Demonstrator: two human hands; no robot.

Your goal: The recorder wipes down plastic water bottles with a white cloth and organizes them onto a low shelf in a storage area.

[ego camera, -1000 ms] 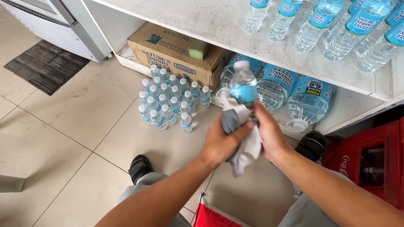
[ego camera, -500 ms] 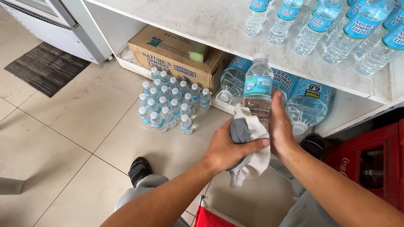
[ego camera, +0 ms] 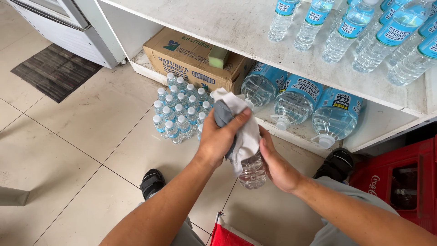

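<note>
While the right hand (ego camera: pixel 277 166) gripped a clear water bottle (ego camera: pixel 251 169) near its base, the left hand (ego camera: pixel 218 139) clenched a grey-and-white cloth (ego camera: pixel 241 123) over its top, mid-wipe.

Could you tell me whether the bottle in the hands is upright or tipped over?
Roughly upright: the bottle has its base toward the floor, while the cloth under the left hand covers its top.

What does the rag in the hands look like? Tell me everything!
The rag is soft, crumpled cloth, white with a grey part at its top left. It is draped over the upper part of a clear plastic bottle, hiding the cap. The left hand presses it against the bottle, thumb across the cloth. The right hand holds the bottle lower down, beside the rag's hanging edge.
</note>
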